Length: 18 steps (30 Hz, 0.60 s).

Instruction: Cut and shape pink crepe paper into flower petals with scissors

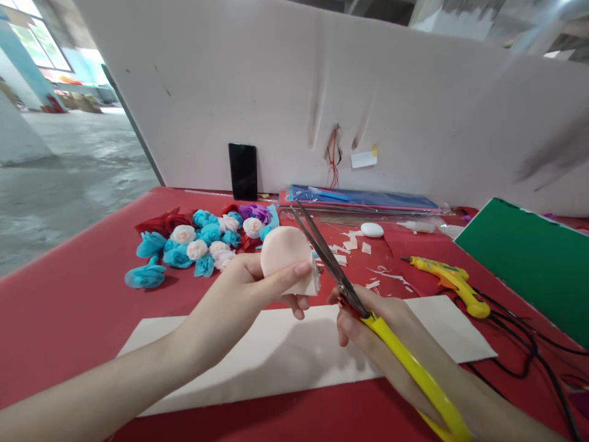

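Observation:
My left hand (251, 288) pinches a stack of pale pink paper (286, 255) with a rounded top, thumb across its front. My right hand (372, 325) grips yellow-handled scissors (343, 282); the blades are slightly apart and point up and away, right beside the paper's right edge. Both hands hover over a white sheet (276, 356) on the red table (69, 307).
A pile of blue, white, red and purple paper flowers (197, 242) lies at the left. A yellow glue gun (453, 282) with black cable, paper scraps (354, 245), a white oval object (372, 229), coloured sheets in plastic (363, 199), a green board (529, 258) and a black phone (243, 172) against the white partition.

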Tool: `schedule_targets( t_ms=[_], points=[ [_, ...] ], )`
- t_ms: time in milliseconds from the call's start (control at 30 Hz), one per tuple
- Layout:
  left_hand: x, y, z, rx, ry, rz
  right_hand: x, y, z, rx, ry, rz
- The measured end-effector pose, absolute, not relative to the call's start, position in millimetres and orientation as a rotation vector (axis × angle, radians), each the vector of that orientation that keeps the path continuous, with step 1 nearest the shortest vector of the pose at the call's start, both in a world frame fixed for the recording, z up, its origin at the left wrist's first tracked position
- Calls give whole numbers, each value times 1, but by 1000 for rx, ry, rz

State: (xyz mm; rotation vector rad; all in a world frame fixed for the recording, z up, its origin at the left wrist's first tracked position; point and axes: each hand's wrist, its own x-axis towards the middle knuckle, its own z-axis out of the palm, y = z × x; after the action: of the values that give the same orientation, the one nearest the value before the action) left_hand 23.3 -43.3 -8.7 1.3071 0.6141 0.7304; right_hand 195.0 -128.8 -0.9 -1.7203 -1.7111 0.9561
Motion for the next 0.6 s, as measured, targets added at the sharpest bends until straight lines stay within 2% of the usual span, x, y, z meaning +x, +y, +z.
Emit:
schedule_targets(
  t_ms=[367, 600],
  points=[
    [24, -44, -8, 1353, 606, 655, 194, -130, -3, -1619, -1593, 907],
    [30, -53, -11, 1463, 675, 464, 191, -128, -11, -1482, -1230, 890]
  ],
)
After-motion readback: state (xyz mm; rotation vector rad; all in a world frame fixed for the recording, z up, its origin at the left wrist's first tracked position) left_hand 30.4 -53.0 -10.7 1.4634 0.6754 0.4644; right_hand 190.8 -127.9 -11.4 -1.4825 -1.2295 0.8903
